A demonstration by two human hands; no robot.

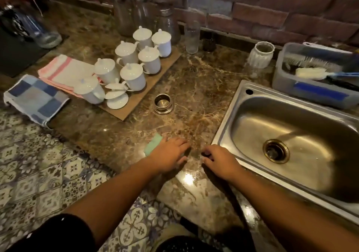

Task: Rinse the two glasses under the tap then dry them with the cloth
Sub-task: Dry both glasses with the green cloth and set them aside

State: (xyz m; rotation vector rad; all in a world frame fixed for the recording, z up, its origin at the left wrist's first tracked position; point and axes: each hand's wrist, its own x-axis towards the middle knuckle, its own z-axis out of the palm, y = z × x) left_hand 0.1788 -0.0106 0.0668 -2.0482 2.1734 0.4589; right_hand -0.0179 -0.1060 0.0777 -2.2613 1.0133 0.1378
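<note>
Beside the sink (229, 119), green cloth (153, 144) is pressed under the flat left hand (169, 154), right hand (219, 162) laid empty; rinsing seemingly unstarted, the far glass (192, 37) must be fetched.

Sink (229, 115) right of counter (194, 88) (cups (134, 61) left).

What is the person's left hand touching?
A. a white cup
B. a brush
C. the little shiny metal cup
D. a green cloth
D: the left hand rests with its fingers straight on the green cloth, which lies on the counter near its front edge.
</note>
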